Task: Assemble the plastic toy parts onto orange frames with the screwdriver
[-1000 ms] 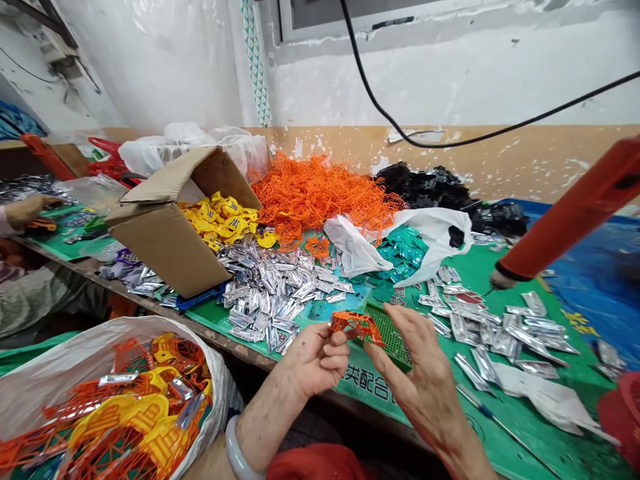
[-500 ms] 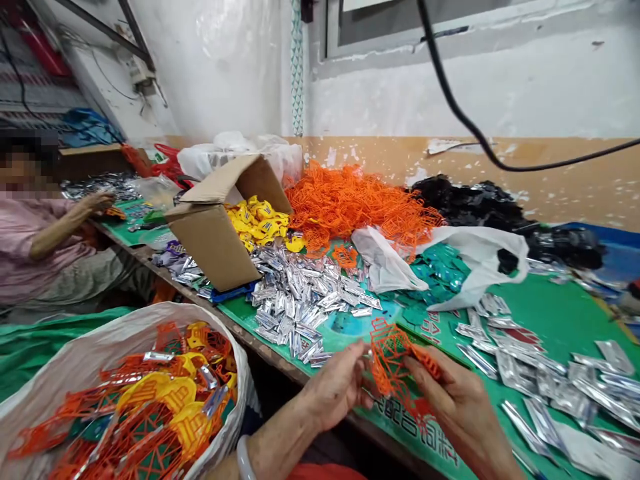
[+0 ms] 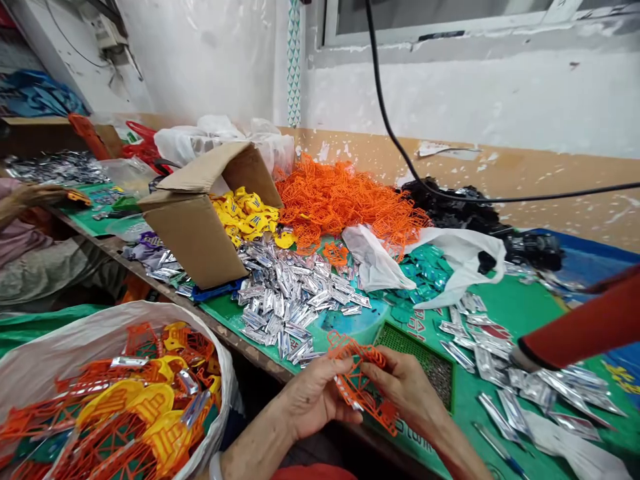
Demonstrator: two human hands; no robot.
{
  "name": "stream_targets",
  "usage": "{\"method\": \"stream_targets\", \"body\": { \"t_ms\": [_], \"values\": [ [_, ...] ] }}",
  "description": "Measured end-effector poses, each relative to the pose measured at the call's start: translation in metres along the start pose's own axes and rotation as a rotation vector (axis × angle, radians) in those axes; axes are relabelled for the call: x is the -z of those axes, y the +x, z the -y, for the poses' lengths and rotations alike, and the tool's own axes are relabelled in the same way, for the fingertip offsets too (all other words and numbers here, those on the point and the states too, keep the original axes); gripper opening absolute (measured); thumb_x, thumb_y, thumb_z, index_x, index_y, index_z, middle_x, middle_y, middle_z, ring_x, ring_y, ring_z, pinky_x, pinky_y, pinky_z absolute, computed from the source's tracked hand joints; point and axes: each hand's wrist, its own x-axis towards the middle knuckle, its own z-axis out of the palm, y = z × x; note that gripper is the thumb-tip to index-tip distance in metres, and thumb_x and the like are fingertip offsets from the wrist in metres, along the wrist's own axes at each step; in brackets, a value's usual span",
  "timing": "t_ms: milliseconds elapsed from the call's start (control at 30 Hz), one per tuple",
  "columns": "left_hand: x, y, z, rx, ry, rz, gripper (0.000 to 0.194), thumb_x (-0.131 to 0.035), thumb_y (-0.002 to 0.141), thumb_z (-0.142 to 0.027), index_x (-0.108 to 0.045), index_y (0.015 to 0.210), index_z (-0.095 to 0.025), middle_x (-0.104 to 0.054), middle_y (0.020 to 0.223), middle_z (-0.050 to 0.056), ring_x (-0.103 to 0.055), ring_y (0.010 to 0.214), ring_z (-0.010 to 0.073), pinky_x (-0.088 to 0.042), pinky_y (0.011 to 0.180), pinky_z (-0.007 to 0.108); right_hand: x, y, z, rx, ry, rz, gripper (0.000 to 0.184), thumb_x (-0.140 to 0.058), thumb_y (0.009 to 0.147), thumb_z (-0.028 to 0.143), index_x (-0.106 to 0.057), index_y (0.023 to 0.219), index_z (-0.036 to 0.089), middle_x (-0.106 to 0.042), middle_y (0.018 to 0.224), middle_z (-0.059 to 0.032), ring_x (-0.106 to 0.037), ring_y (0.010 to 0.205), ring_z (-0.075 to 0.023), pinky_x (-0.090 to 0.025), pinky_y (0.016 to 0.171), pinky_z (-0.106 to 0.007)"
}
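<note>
Left hand (image 3: 315, 408) and right hand (image 3: 406, 393) close on opposite edges of an orange plastic lattice piece (image 3: 357, 380), holding it up before the green perforated tray (image 3: 415, 357), seemingly clear of the silver foil pieces (image 3: 285, 300) alongside.

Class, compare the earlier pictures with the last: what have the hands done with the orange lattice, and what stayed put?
The orange lattice has spread out from a compact shape and dropped lower, held between the left hand and right hand. An orange-handled tool has come back at right. The silver sachets and white sack stayed put.
</note>
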Motion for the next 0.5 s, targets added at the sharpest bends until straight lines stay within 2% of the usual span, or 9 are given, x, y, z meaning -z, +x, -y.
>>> {"method": "stream_targets", "body": {
  "t_ms": [167, 233, 300, 400, 500],
  "values": [
    [-0.002, 0.001, 0.004, -0.203, 0.003, -0.208, 0.042, -0.079, 0.07, -0.034, -0.068, 0.108, -0.017, -0.066, 0.087, 0.003, -0.059, 0.065, 0.0113, -0.049, 0.048, 0.019, -0.011, 0.013, 0.008, 0.039, -0.125, -0.072, 0.035, -0.049, 0.086, 0.039, -0.071, 0.086, 0.013, -0.071, 0.077, -0.0069, -0.061, 0.069, -0.0198, -0.046, 0.064, -0.029],
    [-0.001, 0.001, 0.004, -0.273, 0.038, -0.301, 0.04, -0.077, 0.071, -0.032, -0.068, 0.107, -0.017, -0.066, 0.085, 0.002, -0.057, 0.063, 0.0105, -0.043, 0.045, 0.017, -0.01, 0.016, 0.014, 0.075, -0.166, -0.013, 0.034, -0.051, 0.085, 0.04, -0.072, 0.087, 0.013, -0.071, 0.075, -0.0056, -0.062, 0.069, -0.019, -0.046, 0.063, -0.028],
    [0.001, 0.001, 0.002, -0.322, 0.052, -0.372, 0.035, -0.076, 0.072, -0.032, -0.068, 0.103, -0.016, -0.067, 0.079, 0.002, -0.057, 0.06, 0.0102, -0.04, 0.044, 0.017, -0.002, 0.022, 0.02, 0.108, -0.2, 0.064, 0.032, -0.053, 0.085, 0.041, -0.072, 0.095, 0.016, -0.073, 0.082, -0.0038, -0.065, 0.072, -0.0178, -0.048, 0.063, -0.026],
    [0.004, -0.002, -0.003, -0.355, 0.054, -0.412, 0.033, -0.076, 0.07, -0.032, -0.068, 0.097, -0.016, -0.07, 0.076, 0.002, -0.059, 0.058, 0.0118, -0.043, 0.048, 0.019, 0.015, 0.042, 0.024, 0.114, -0.314, 0.063, 0.033, -0.048, 0.092, 0.037, -0.067, 0.11, 0.018, -0.072, 0.099, -0.0058, -0.067, 0.081, -0.0173, -0.051, 0.067, -0.027],
    [0.008, -0.005, -0.005, -0.317, 0.044, -0.416, 0.036, -0.076, 0.068, -0.033, -0.067, 0.098, -0.015, -0.073, 0.082, 0.005, -0.063, 0.062, 0.0158, -0.049, 0.055, 0.025, 0.025, 0.072, 0.02, 0.098, -0.536, 0.004, 0.025, -0.05, 0.093, 0.028, -0.066, 0.105, 0.014, -0.067, 0.106, -0.0108, -0.063, 0.097, -0.0209, -0.05, 0.085, -0.036]
  ]
}}
